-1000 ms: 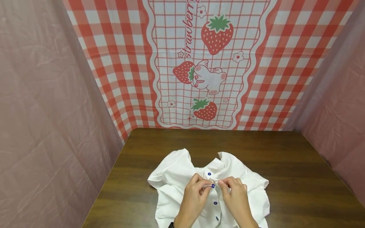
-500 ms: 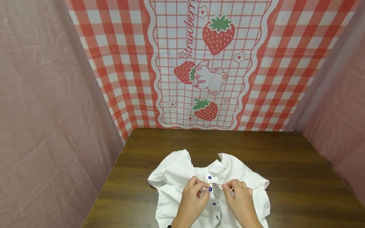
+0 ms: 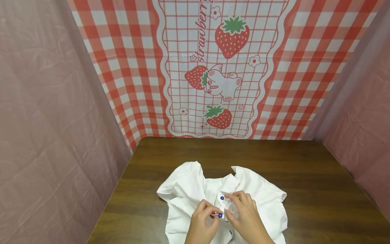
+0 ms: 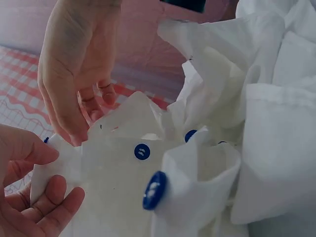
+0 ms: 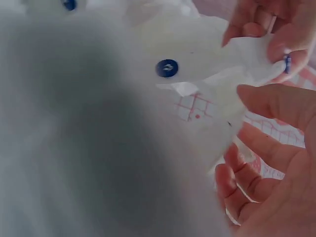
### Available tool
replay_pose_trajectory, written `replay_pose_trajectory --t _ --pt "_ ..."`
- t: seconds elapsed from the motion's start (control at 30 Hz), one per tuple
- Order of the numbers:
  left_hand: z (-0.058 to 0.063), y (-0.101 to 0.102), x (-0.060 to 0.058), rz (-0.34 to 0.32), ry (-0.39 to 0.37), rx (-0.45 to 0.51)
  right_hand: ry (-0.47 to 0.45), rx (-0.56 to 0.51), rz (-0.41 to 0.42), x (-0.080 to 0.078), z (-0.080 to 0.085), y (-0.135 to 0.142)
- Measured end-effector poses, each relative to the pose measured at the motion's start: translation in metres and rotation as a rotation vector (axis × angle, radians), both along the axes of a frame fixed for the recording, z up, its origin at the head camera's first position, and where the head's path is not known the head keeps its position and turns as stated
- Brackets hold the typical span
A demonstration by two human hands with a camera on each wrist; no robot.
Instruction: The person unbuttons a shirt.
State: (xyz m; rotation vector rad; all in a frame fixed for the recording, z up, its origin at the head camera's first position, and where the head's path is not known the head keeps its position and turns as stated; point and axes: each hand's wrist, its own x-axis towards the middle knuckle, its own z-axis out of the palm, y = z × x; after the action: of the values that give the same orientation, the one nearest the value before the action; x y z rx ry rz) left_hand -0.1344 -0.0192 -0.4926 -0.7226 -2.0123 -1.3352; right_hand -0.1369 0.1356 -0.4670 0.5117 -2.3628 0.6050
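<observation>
A white shirt (image 3: 182, 200) with blue buttons lies spread on the table. With thumb and forefinger, my left hand (image 3: 201, 222) pinches the shirt's front edge beside a blue button (image 3: 220, 215); the left wrist view also has this hand (image 4: 37, 182) gripping the cloth. Just to the right, my right hand (image 3: 246, 217) is at the front opening, its thumb and forefinger apart. In the right wrist view the right hand's fingertips (image 5: 247, 96) are at the cloth edge. Another blue button (image 3: 222, 198) shows above, near the right forefinger. Lower buttons are mostly hidden.
The brown wooden table (image 3: 289, 156) surrounds the shirt. A red-and-white checked cloth (image 3: 134, 67) with strawberries hangs behind it. Pink curtains (image 3: 55, 118) flank both sides. Loose shirt fabric blurs much of the right wrist view.
My left hand has drawn the buttoned edge down and slightly left. My right hand has shifted left toward it, and its thumb and forefinger have parted from the cloth they pinched.
</observation>
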Motion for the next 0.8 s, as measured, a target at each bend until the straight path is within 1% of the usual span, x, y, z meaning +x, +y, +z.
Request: replay_pose_trajectory --t 0.1,0.13,0.23,0.33,0.4,0.47,0.53,0.57,0.6,0.73,0.8 --pt "-0.005 -0.003 0.001 0.001 0.036 -0.008 0.014 0.039 -0.021 -0.003 -0.003 -0.003" --pt "-0.006 -0.004 0.002 0.000 0.033 -0.010 0.021 0.037 -0.023 -0.004 -0.004 -0.004" --pt "-0.011 -0.006 0.004 -0.004 0.018 -0.018 0.056 0.010 -0.016 -0.008 -0.007 -0.005" --pt "-0.014 -0.009 0.006 -0.019 0.003 -0.028 0.084 -0.023 0.012 -0.011 -0.009 -0.005" --pt "-0.015 -0.010 0.006 -0.021 0.011 -0.039 0.089 -0.036 0.017 -0.012 -0.009 -0.005" --pt "-0.013 -0.012 0.006 -0.001 0.017 -0.043 0.085 -0.049 0.015 -0.012 -0.009 -0.006" --pt "-0.008 -0.013 0.004 0.045 0.006 -0.040 0.073 -0.070 0.008 -0.011 -0.007 -0.006" --pt "-0.005 -0.013 0.004 0.077 0.000 -0.039 0.068 -0.083 0.006 -0.010 -0.005 -0.006" --pt "-0.002 -0.014 0.002 0.117 -0.010 -0.041 0.062 -0.096 0.007 -0.010 -0.004 -0.007" --pt "0.010 -0.013 -0.004 0.274 -0.003 -0.065 0.044 -0.136 0.007 -0.008 0.001 -0.007" --pt "0.015 -0.011 -0.008 0.326 -0.008 -0.085 0.041 -0.145 0.005 -0.008 0.002 -0.006"
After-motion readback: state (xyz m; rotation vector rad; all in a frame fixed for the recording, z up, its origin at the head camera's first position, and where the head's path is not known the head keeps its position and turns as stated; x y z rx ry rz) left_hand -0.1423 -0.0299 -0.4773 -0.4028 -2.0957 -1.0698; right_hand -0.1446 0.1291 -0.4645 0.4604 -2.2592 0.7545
